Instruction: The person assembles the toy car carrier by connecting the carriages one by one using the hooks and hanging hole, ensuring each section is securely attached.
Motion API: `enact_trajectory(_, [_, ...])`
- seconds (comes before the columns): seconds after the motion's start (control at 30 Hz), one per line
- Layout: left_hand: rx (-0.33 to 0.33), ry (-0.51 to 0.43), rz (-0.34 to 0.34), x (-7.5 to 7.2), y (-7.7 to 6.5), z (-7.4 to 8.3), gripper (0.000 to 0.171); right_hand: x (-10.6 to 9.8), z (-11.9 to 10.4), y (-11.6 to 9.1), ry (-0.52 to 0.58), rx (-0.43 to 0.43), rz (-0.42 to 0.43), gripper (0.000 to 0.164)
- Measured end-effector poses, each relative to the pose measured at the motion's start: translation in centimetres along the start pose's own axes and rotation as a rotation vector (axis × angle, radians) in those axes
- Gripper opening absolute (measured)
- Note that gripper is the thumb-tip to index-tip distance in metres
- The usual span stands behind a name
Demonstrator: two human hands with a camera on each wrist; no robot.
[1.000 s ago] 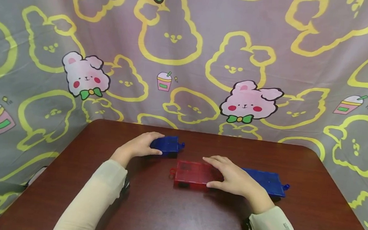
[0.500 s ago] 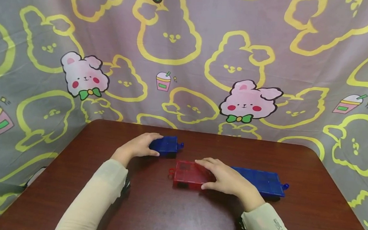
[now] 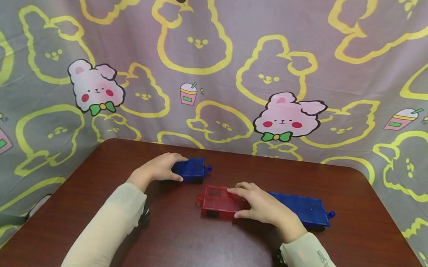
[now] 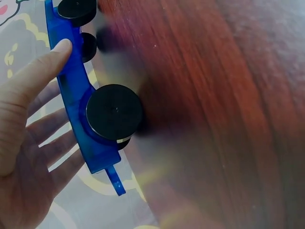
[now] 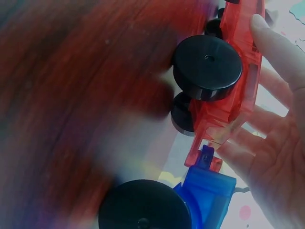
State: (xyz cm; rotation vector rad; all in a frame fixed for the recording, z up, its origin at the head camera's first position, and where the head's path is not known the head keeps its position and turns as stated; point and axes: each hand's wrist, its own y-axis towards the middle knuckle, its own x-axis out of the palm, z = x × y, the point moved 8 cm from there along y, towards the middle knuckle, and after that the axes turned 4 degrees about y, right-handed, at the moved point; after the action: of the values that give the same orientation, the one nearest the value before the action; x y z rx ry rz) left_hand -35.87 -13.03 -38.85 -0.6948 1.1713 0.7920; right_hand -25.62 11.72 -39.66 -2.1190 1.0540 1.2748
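Shifted leftward now, my right hand (image 3: 262,206) clamps the red car (image 3: 217,200) across its sides, seemingly for steadiness, while my left hand (image 3: 158,167) pinches the farther blue car (image 3: 195,168), both on the table (image 3: 176,242).

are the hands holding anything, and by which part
The left hand holds the leftmost blue toy wagon by its near and far long sides; the right hand holds the red wagon the same way.
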Motion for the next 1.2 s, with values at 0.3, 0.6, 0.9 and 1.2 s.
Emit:
enact_trajectory(0.3, [0.023, 0.039, 0.011, -0.3, -1.8, 0.2, 0.070, -0.1, 0.1, -0.1, 0.010, -0.027, 0.011, 0.063])
enact_trajectory(0.6, [0.042, 0.076, 0.022, -0.6, -3.2, 0.8, 0.071, -0.2, 0.3, -0.2, 0.043, -0.016, 0.024, 0.063])
enact_trajectory(0.9, [0.016, 0.068, 0.009, -0.7, -5.0, 1.6, 0.070, -0.3, 0.5, -0.3, 0.050, -0.020, 0.038, 0.064])
enact_trajectory(1.2, [0.023, 0.070, 0.008, 0.1, -7.2, 2.1, 0.068, -0.2, 0.6, -0.6, 0.063, -0.010, 0.045, 0.065])
